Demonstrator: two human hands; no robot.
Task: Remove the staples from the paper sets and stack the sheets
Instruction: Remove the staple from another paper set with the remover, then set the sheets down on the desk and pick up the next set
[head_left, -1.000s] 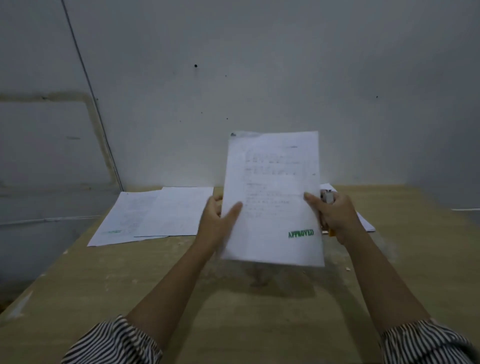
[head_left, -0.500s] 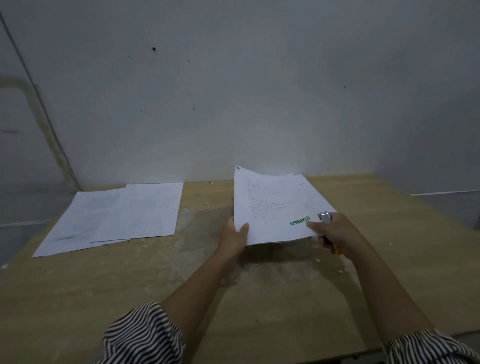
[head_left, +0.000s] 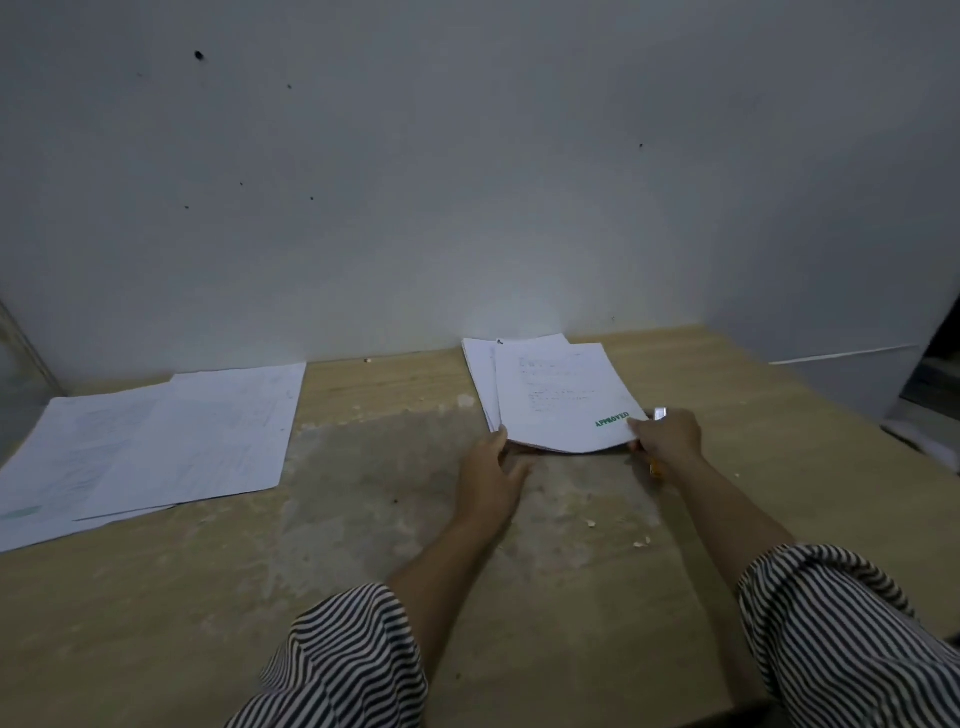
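Note:
A white sheet (head_left: 558, 400) with a green APPROVED stamp lies almost flat on a small pile of papers (head_left: 480, 374) at the back right of the wooden table (head_left: 363, 519). My right hand (head_left: 667, 434) pinches the sheet's near right corner and also holds a small tool with a metal tip (head_left: 660, 414) and an orange end. My left hand (head_left: 491, 470) rests at the sheet's near left corner, fingers spread, touching its edge. The sheet's near edge curls slightly up.
Another spread of white sheets (head_left: 156, 441) lies at the back left of the table. Small crumbs (head_left: 641, 543) dot the worn middle patch. A plain grey wall (head_left: 467, 182) stands right behind the table; the table's right edge is near a dark gap.
The stamped sheet came down from upright in front of me to lying on the right pile. Both hands followed it down, and my view turned to the right.

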